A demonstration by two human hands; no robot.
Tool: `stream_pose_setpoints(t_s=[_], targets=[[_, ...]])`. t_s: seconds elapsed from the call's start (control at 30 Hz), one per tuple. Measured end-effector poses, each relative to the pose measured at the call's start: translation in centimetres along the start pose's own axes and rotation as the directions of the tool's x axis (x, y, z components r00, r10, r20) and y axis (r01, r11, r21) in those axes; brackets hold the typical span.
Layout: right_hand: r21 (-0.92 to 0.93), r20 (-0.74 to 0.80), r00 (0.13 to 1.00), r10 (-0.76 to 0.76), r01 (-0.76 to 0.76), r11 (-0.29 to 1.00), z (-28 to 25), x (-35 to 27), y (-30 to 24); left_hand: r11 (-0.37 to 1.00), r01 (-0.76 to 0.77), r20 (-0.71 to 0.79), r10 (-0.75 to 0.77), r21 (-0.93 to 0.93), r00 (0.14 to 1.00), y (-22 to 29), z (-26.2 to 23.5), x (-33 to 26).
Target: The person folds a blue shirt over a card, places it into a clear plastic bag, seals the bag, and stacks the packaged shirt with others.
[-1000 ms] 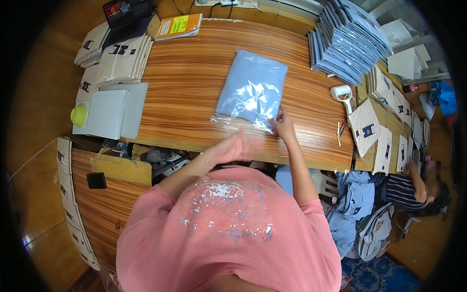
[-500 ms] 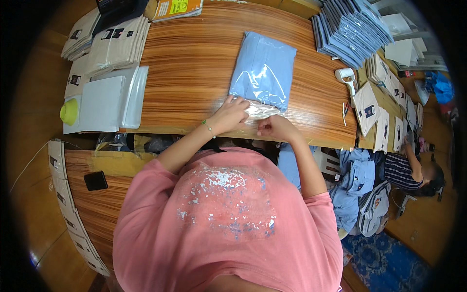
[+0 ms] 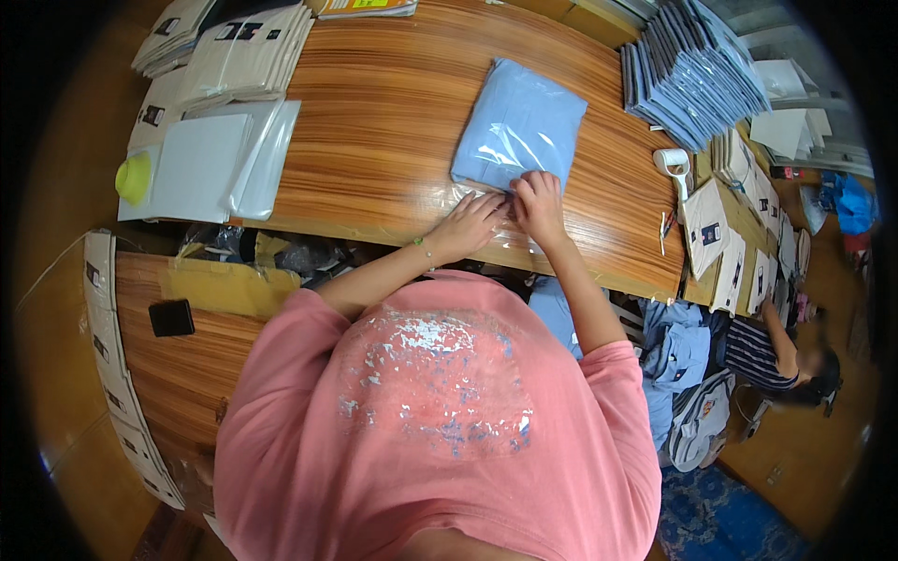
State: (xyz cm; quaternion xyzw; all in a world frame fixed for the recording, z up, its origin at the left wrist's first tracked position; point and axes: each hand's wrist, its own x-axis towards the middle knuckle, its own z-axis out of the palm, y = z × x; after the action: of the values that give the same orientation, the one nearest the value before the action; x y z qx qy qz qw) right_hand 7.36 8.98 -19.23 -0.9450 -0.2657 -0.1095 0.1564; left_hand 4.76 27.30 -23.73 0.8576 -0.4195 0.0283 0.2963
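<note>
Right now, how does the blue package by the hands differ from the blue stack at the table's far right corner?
The blue package is a single flat bundle; the blue stack is many bundles piled high. The left hand and right hand are at the package's near edge; neither touches the stack. Both are blue, with a glossy, see-through covering.

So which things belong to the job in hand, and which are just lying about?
Likely part of the job:
bagged blue garment
left hand and right hand, at its near end

Apparently lying about:
white lint roller
black rectangular object
lime-green object
</note>
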Motion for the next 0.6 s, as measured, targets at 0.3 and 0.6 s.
stream_pose_setpoints(t_s=[0.3, 0.6], targets=[[-0.027, 0.164, 0.98, -0.111, 0.117, 0.993, 0.2, 2.8, 2.9, 0.977, 0.021, -0.046, -0.011, 0.214, 0.999, 1.5, 0.1, -0.5], [0.074, 0.264, 0.951, -0.164, 0.15, 0.986, -1.4, 4.6, 3.6, 0.978, 0.051, 0.027, -0.058, 0.201, 0.998, 1.2, 0.9, 1.5]])
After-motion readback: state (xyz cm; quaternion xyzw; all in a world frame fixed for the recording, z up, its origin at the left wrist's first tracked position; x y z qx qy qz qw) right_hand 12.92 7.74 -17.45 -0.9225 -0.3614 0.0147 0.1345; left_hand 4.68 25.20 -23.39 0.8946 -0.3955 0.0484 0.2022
